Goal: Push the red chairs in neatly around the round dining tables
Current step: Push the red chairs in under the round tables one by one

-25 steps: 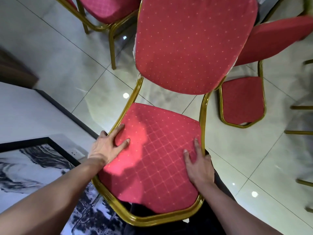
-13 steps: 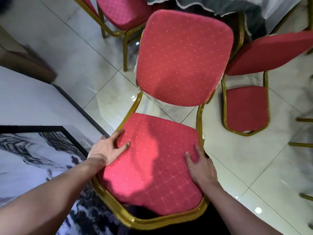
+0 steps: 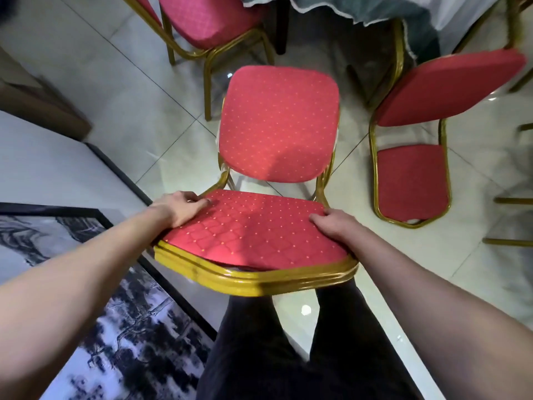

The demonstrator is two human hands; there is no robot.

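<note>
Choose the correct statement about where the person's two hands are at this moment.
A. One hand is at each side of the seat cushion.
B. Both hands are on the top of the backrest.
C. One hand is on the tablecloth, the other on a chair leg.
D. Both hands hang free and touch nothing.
A: the left hand and the right hand grip opposite side edges of the chair seat, with the backrest untouched.

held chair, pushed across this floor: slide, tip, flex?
The chair probably slides easily: the tile floor looks glossy. Its gold tube frame looks rigid, so flex is unlikely. With the left hand and right hand gripping the seat's sides, low down, tipping seems unlikely unless a leg catches a grout line.
</note>
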